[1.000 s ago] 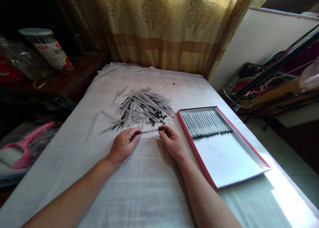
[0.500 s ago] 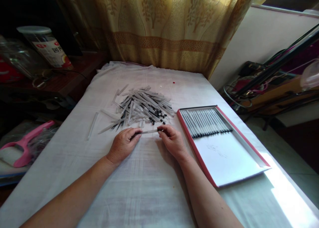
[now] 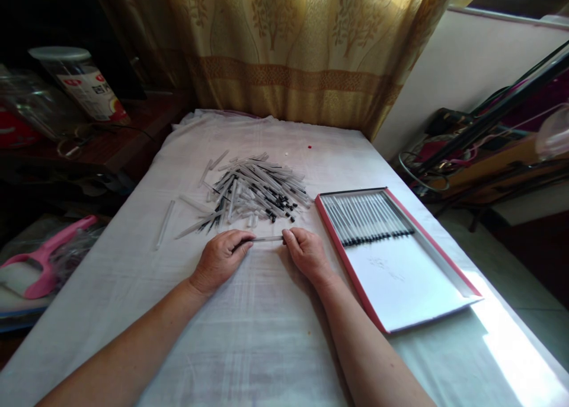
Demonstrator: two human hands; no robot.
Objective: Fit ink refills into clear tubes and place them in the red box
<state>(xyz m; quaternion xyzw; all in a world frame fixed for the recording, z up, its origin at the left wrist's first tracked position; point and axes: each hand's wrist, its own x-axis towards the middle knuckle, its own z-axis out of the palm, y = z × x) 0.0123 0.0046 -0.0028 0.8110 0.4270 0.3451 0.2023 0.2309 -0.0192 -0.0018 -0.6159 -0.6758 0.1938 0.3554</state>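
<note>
Gripping one slim pen (image 3: 267,239) between them, the left hand (image 3: 221,256) and right hand (image 3: 306,254) each pinched an end, just short of one heap of pen parts (image 3: 267,185) too many to count. To the right, one red-sided box (image 3: 357,273) held one row of pens (image 3: 371,217); one stray tube (image 3: 165,225) lay left of the heap.

Slender greyish pen (image 3: 268,239), both ends hidden, near-level along nine-to-three o'clock, off mid-view toward seven o'clock.
</note>
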